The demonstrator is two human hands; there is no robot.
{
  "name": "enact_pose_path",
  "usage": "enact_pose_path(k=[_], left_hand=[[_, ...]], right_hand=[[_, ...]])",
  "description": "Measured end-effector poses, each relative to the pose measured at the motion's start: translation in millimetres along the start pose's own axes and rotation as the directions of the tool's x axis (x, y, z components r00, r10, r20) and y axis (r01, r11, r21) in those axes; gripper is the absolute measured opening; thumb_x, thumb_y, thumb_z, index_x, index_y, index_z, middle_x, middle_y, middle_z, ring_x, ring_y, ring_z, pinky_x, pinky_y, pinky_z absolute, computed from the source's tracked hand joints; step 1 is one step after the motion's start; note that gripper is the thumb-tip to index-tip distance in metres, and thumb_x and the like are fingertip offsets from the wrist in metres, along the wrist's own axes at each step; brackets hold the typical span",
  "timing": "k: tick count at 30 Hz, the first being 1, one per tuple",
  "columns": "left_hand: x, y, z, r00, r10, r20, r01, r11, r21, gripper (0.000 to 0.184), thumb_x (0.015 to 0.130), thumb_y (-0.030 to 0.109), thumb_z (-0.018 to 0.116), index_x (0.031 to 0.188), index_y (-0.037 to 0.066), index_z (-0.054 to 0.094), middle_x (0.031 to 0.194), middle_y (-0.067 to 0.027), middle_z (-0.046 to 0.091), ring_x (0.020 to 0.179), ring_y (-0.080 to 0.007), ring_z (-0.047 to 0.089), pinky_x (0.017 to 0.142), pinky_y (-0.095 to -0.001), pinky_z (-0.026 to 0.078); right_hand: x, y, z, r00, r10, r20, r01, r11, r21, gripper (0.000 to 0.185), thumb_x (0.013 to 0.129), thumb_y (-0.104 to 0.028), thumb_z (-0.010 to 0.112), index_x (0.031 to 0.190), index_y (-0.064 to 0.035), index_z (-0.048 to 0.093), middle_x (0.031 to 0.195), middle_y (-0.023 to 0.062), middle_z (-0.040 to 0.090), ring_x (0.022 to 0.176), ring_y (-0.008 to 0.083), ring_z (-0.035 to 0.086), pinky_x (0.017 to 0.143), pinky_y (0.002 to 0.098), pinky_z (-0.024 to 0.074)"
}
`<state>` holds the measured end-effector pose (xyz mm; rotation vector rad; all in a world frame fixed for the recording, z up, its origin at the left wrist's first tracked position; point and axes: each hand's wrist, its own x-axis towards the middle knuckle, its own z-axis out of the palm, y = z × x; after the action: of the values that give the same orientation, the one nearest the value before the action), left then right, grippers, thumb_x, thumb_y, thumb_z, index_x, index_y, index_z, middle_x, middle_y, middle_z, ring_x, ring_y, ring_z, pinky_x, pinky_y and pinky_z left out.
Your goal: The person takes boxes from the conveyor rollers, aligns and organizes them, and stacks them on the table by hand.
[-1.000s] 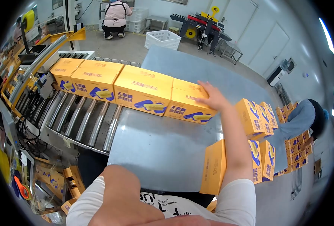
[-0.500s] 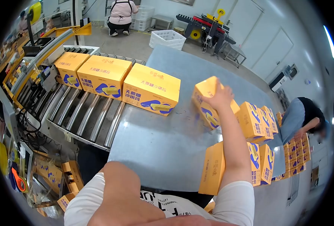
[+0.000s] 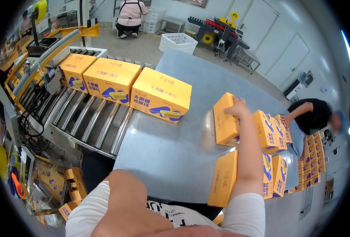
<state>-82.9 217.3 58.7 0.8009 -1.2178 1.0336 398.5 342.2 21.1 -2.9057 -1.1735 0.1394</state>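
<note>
My right hand [image 3: 238, 107] grips the top end of a yellow carton box [image 3: 225, 124] that stands on the metal table, its fingers bent over the edge. Just right of it is a row of matching cartons [image 3: 265, 132]. Nearer to me, under my right forearm, another yellow carton [image 3: 223, 179] stands with more cartons [image 3: 278, 175] beside it. My left arm is folded across my chest at the bottom, and the left hand lies outside the picture.
At left, a roller conveyor [image 3: 86, 118] carries yellow cartons [image 3: 112, 81]; the nearest carton [image 3: 161, 94] rests on the metal table [image 3: 159, 154]. A co-worker [image 3: 309, 114] bends by the far right cartons. Beyond the table are a white crate [image 3: 178, 42] and a crouching person [image 3: 129, 17].
The tilted carton under my right hand has turned, moved right and nearer to me, and now stands beside the row. The co-worker at right has leaned in, a hand at the row's far end.
</note>
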Motion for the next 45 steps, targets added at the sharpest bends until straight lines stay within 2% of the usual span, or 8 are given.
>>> enact_pose_path(k=[8, 11, 17, 23, 29, 35, 41, 45], left_hand=[[4.3, 5.5, -1.9, 1.0, -0.028, 0.007, 0.028, 0.998, -0.051, 0.032, 0.083, 0.043, 0.081, 0.097, 0.015, 0.077, 0.105, -0.0019, 0.072, 0.096, -0.024, 0.069, 0.08, -0.0346, 0.054], [5.4, 2.9, -1.7, 1.0, -0.009, 0.002, 0.009, 0.998, -0.061, 0.03, 0.083, 0.042, 0.081, 0.097, 0.016, 0.077, 0.105, -0.0016, 0.072, 0.095, -0.0234, 0.069, 0.08, -0.034, 0.054], [3.3, 5.9, 2.6, 0.999, -0.042, -0.004, 0.042, 0.998, -0.056, 0.03, 0.083, 0.042, 0.081, 0.097, 0.016, 0.077, 0.104, -0.0015, 0.072, 0.095, -0.0237, 0.069, 0.08, -0.0345, 0.054], [3.5, 3.4, 1.4, 1.0, -0.014, 0.012, 0.014, 0.999, -0.035, 0.031, 0.083, 0.043, 0.081, 0.097, 0.017, 0.077, 0.104, -0.0016, 0.072, 0.095, -0.0242, 0.069, 0.08, -0.0351, 0.054], [1.5, 4.3, 1.5, 1.0, -0.024, 0.015, 0.025, 0.999, -0.03, 0.032, 0.082, 0.044, 0.081, 0.097, 0.016, 0.077, 0.104, -0.0021, 0.072, 0.096, -0.0246, 0.069, 0.08, -0.0359, 0.054], [0.7, 2.0, 2.1, 1.0, -0.005, -0.004, 0.005, 1.0, -0.022, 0.032, 0.082, 0.044, 0.081, 0.097, 0.016, 0.077, 0.104, -0.0022, 0.072, 0.096, -0.0245, 0.069, 0.081, -0.036, 0.054], [4.7, 2.2, -0.7, 1.0, 0.002, 0.014, -0.002, 0.999, -0.033, 0.031, 0.083, 0.043, 0.081, 0.096, 0.015, 0.077, 0.104, -0.0018, 0.073, 0.096, -0.0239, 0.069, 0.081, -0.0353, 0.054], [4.6, 2.2, -1.9, 1.0, -0.008, 0.026, 0.009, 0.999, -0.035, 0.031, 0.083, 0.043, 0.081, 0.097, 0.016, 0.077, 0.105, -0.0017, 0.073, 0.096, -0.024, 0.069, 0.081, -0.0353, 0.054]], right_hand=[[6.6, 85.6, -4.7, 0.892, 0.448, -0.06, -0.451, 0.891, -0.049, 0.087, 0.083, -0.028, 0.075, 0.159, -0.0162, 0.036, 0.158, 0.0182, 0.044, 0.148, 0.0357, 0.04, 0.116, 0.0584, 0.0386], [-3.0, 67.2, -0.9, 0.908, 0.34, -0.246, -0.398, 0.883, -0.248, 0.077, 0.086, -0.027, 0.072, 0.157, -0.0168, 0.04, 0.152, 0.0189, 0.05, 0.147, 0.0365, 0.041, 0.115, 0.0589, 0.04], [18.7, 42.3, 11.0, 0.96, 0.022, -0.277, -0.052, 0.993, -0.101, 0.068, 0.084, -0.038, 0.076, 0.144, -0.0151, 0.056, 0.148, 0.0181, 0.054, 0.141, 0.038, 0.046, 0.111, 0.0553, 0.0439], [18.7, 24.8, 25.0, 0.771, -0.329, -0.546, 0.337, 0.937, -0.09, 0.052, 0.086, -0.041, 0.075, 0.128, -0.0107, 0.069, 0.146, 0.0186, 0.056, 0.138, 0.0371, 0.05, 0.113, 0.0467, 0.0436], [-8.6, -27.0, 10.8, 0.843, -0.443, -0.306, 0.514, 0.832, 0.21, 0.049, 0.101, -0.043, 0.06, 0.138, -0.0113, 0.064, 0.146, 0.0197, 0.057, 0.139, 0.0354, 0.05, 0.117, 0.0427, 0.0382], [-18.8, -38.4, 20.8, 0.838, -0.496, -0.228, 0.536, 0.827, 0.17, 0.065, 0.104, -0.057, 0.048, 0.154, -0.0156, 0.047, 0.15, 0.0188, 0.053, 0.143, 0.0337, 0.045, 0.122, 0.0462, 0.0288], [-45.5, -51.1, -5.8, 0.918, -0.392, -0.062, 0.391, 0.92, -0.025, 0.077, 0.095, -0.068, 0.054, 0.156, -0.0226, 0.046, 0.151, 0.017, 0.05, 0.146, 0.0333, 0.039, 0.123, 0.0518, 0.0241], [-46.9, -58.0, 8.5, 0.816, -0.571, -0.089, 0.575, 0.818, 0.027, 0.095, 0.077, -0.072, 0.071, 0.156, -0.0254, 0.045, 0.149, 0.0193, 0.049, 0.142, 0.0382, 0.041, 0.122, 0.0518, 0.026]])
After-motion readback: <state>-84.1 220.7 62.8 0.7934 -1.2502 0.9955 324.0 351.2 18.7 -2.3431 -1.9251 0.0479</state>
